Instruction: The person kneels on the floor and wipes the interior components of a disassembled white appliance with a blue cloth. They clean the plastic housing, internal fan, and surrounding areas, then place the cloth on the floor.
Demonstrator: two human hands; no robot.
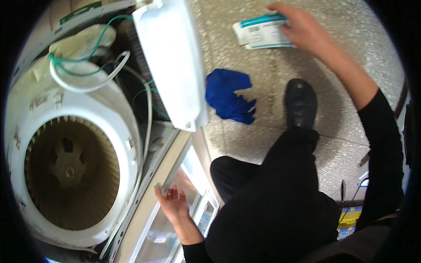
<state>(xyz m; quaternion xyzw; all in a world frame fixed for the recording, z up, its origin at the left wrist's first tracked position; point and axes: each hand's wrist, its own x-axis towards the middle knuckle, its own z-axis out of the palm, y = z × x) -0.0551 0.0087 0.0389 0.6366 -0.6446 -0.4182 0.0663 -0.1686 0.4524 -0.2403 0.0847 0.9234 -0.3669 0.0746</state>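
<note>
At the top right my right hand (pixel 305 31) is closed on one end of a flat white and teal carton (pixel 263 34), holding it over the speckled floor. The carton's far end looks ragged, like an opened flap. My left hand (pixel 174 205), palm up with its fingers apart and slightly curled, holds nothing. It is beside the beige edge of a glass-fronted cabinet (pixel 169 164). A crumpled blue glove or cloth (pixel 228 94) lies on the floor between the carton and the cabinet.
An opened appliance at left shows a round white blower housing (pixel 129 175) with a ribbed fan wheel (pixel 66 184). Green wires (pixel 94 52) and a white cable (pixel 149 109) hang around it. A long white plastic cover (pixel 171 57) juts toward the floor. My black shoe (pixel 301 103) is right of centre.
</note>
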